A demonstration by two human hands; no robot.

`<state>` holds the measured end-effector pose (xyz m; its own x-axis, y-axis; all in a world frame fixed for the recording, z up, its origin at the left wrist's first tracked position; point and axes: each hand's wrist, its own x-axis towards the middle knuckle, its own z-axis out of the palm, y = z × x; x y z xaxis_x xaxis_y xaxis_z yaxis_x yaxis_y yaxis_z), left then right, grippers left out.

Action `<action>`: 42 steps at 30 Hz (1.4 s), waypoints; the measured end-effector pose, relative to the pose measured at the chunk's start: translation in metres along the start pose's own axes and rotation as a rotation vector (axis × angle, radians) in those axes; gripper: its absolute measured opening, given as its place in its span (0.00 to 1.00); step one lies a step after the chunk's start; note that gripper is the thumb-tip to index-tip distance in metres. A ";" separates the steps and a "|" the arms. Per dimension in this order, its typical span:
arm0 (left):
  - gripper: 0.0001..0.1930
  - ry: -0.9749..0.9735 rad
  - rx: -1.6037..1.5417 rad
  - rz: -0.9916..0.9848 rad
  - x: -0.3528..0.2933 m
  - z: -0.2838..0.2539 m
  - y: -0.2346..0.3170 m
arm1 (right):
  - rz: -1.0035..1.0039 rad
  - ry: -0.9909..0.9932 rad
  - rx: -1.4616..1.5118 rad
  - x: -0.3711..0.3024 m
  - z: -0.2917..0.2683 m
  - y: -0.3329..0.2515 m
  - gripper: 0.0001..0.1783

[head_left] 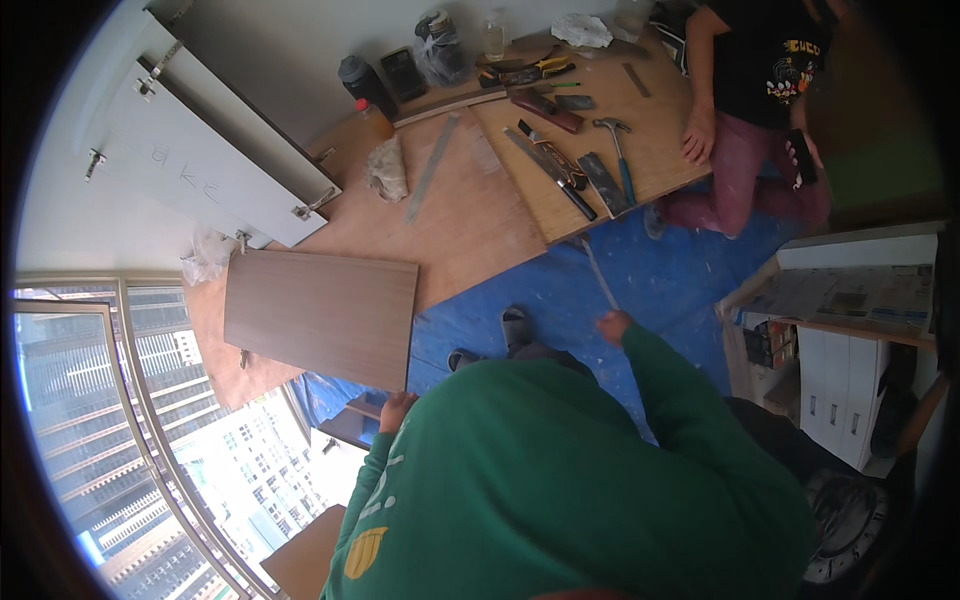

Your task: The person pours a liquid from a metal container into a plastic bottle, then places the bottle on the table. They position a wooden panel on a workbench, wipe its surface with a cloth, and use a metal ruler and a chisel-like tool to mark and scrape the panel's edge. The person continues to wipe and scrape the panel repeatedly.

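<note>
My left hand (397,411) is at the near right corner of a brown wood-grain panel (320,315), fingers curled at its edge; the small view of them leaves the exact grip unclear. The panel lies partly over a larger plywood sheet (470,210). My right hand (612,327) is closed on a thin, pale, long strip (600,275), its far end close to the bench edge. What the strip is cannot be made out. Beyond it on the bench lie a claw hammer (622,160), a dark flat block (601,183) and a black-handled tool (575,197).
Another person's hand (698,140) rests by the bench's right end. A blue sheet (470,335) covers the floor. A white cabinet door (200,150) with hinges leans at left, above a window (120,400). Bottles, pliers and a cloth (387,170) stand or lie farther back.
</note>
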<state>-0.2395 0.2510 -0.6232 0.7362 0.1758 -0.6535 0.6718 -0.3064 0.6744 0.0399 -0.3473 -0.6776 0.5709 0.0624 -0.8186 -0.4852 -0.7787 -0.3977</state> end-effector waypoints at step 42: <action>0.28 0.248 -1.386 -0.293 -0.132 0.185 -0.035 | -0.129 -0.112 -0.097 0.131 -0.108 0.016 0.13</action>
<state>-0.3751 0.0654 -0.6241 0.4580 0.2712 -0.8466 0.2292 0.8841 0.4073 0.1784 -0.4187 -0.7460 0.5442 0.2304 -0.8067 -0.3437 -0.8160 -0.4648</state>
